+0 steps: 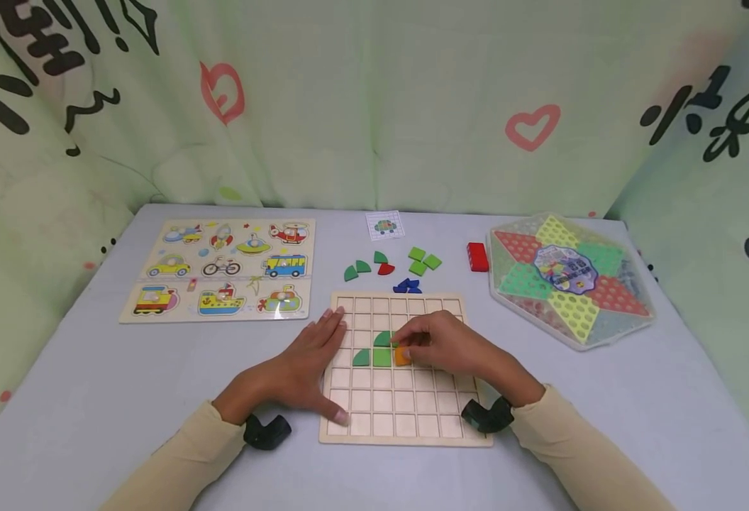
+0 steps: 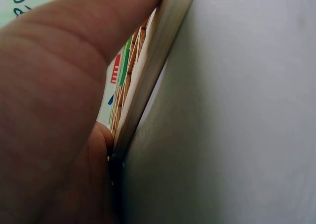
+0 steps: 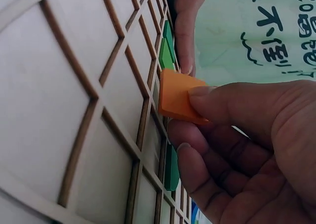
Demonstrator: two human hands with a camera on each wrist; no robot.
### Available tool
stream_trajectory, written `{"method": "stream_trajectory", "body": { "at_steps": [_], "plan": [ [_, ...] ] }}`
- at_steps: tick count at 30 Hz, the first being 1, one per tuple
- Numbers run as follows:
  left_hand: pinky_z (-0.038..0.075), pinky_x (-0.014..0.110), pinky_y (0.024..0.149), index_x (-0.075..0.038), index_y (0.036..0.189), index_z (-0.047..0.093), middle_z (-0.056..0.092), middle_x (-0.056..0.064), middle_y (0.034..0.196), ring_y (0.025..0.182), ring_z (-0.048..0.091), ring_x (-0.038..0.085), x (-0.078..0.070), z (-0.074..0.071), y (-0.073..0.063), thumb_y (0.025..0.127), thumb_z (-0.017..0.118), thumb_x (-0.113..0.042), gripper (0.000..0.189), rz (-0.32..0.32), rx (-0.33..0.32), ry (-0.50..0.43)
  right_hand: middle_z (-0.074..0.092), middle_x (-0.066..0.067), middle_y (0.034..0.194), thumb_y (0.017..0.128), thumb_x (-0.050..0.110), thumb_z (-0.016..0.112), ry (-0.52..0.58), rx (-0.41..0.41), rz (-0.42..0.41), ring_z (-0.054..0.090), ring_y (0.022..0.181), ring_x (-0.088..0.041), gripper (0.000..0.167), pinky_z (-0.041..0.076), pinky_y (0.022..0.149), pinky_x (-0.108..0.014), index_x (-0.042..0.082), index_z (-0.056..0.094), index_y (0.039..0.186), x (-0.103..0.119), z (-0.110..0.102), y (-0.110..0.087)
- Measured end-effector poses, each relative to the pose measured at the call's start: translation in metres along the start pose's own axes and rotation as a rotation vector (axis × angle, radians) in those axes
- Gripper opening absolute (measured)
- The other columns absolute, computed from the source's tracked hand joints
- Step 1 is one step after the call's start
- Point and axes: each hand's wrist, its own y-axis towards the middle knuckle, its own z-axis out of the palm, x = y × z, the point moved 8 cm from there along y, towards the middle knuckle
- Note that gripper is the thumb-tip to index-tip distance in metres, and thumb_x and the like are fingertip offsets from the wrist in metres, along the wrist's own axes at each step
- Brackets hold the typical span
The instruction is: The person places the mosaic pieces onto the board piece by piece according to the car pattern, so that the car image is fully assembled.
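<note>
A wooden grid board [image 1: 374,424] lies on the table in front of me. My left hand [image 1: 307,362] rests along its left edge with fingers spread; in the left wrist view the thumb [image 2: 54,75] lies against the board's side. My right hand [image 1: 447,344] pinches an orange square tile [image 3: 175,96] between thumb and fingers, just over the grid. To the left of that tile sit a light green square [image 1: 382,357] and a dark green quarter-circle piece [image 1: 362,358]. Another quarter-circle [image 1: 382,338] is one row farther up; something green beside it is partly hidden by my right fingers.
Beyond the board lie loose green quarter-circles [image 1: 350,272], a red piece [image 1: 386,270], several green squares [image 1: 418,267] and blue pieces [image 1: 408,286]. A picture card [image 1: 385,226] is behind them. A vehicle puzzle [image 1: 221,248] stands left; a red block [image 1: 477,257] and a hexagonal game box [image 1: 569,280] right.
</note>
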Motion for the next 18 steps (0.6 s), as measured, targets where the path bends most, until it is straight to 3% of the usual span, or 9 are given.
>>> {"method": "stream_trajectory", "body": {
  "at_steps": [5,18],
  "plan": [
    [0.0,0.044,0.117,-0.002,0.155,0.007,-0.013,0.006,0.162,0.146,-0.017,0.021,-0.0007,0.0,0.0,0.062,0.076,-0.072,0.136,-0.003,0.003,0.002,0.069,0.004,0.094,0.086,0.002,0.072,-0.05,-0.016,-0.027,0.059,0.08,-0.009,0.015,0.052,0.072,-0.026,0.009,0.075,0.098,0.0028,0.0012,-0.0016],
    [0.0,0.044,0.117,-0.003,0.156,0.007,-0.012,0.007,0.162,0.146,-0.015,0.022,-0.0005,-0.002,-0.0004,0.061,0.075,-0.072,0.136,0.002,-0.008,0.023,0.065,0.006,0.089,0.085,0.002,0.073,-0.105,-0.05,-0.067,0.056,0.08,-0.009,0.014,0.05,0.069,-0.025,0.009,0.076,0.098,0.0049,0.0048,-0.0002]
  ]
}}
